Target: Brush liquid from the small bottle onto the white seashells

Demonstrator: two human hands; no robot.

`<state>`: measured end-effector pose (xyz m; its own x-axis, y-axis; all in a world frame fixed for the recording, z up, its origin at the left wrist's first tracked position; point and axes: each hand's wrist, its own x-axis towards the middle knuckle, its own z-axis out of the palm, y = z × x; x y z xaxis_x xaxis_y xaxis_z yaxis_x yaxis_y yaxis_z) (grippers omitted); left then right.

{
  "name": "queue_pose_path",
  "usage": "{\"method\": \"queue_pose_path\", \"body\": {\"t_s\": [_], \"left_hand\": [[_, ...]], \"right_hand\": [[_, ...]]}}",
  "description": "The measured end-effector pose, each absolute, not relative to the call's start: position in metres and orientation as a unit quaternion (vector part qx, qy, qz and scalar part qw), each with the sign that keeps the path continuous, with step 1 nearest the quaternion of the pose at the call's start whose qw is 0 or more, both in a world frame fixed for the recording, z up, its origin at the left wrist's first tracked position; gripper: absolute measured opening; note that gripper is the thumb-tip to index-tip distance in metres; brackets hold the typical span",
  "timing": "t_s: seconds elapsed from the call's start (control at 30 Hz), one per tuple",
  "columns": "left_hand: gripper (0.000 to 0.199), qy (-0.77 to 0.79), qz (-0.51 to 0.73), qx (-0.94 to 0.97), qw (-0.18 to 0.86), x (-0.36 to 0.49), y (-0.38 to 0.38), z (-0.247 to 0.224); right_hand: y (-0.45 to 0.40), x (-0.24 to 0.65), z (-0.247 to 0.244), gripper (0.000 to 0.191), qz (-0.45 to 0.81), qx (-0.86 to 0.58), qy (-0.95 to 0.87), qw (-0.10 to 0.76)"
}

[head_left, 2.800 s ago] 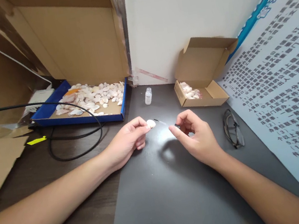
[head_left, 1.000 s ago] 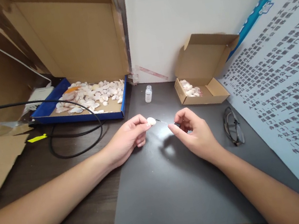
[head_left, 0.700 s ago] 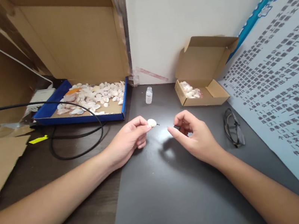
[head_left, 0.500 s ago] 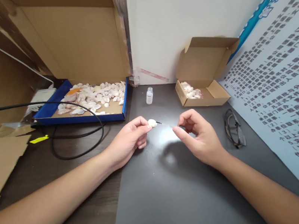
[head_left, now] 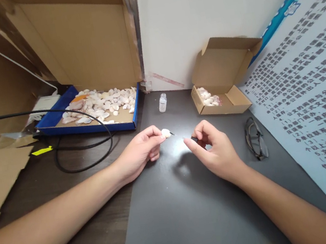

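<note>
Between the thumb and fingers of my left hand (head_left: 147, 144) is a small white seashell (head_left: 165, 133), held above the grey mat. My right hand (head_left: 213, 147) is closed on a small applicator brush (head_left: 194, 139) with a dark cap, mostly hidden by the fingers. Its thin pale stem points left, and the dark tip meets or nearly meets the shell's right edge; I cannot tell if they touch. Beyond the hands a small uncapped clear bottle (head_left: 162, 103) with a white label stands upright.
At the back left, a blue-edged box (head_left: 89, 128) holds many shells. A smaller cardboard box (head_left: 225, 108) with shells stands at the back right. Glasses (head_left: 255, 139) lie right of my right hand. A black cable (head_left: 112, 140) loops at left. A printed sheet (head_left: 309, 86) lines the right side.
My right hand has moved slightly left, bringing the brush closer to the shell. My left hand stays nearly still with the shell.
</note>
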<state>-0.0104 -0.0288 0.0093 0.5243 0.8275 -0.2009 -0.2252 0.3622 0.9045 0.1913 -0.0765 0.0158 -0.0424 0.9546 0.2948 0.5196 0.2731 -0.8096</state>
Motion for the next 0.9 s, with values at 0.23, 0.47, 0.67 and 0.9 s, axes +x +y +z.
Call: {"method": "queue_pose_path", "body": {"t_s": [0.23, 0.47, 0.67, 0.9], "left_hand": [[0.022, 0.342, 0.351, 0.443, 0.75, -0.0104, -0.0299, 0.0099], [0.024, 0.343, 0.352, 0.448, 0.747, -0.0101, -0.03, 0.0104], [0.021, 0.344, 0.345, 0.463, 0.741, -0.0103, -0.03, 0.009], [0.02, 0.345, 0.336, 0.474, 0.737, -0.0108, -0.0305, 0.0098]], "right_hand": [[-0.0764, 0.192, 0.0166, 0.033, 0.233, -0.536, -0.679, 0.444], [-0.0737, 0.1932, 0.0161, 0.034, 0.212, -0.569, -0.668, 0.429], [-0.079, 0.1904, 0.0169, 0.035, 0.216, -0.516, -0.703, 0.439], [-0.0754, 0.1915, 0.0171, 0.036, 0.198, -0.535, -0.689, 0.447]]}}
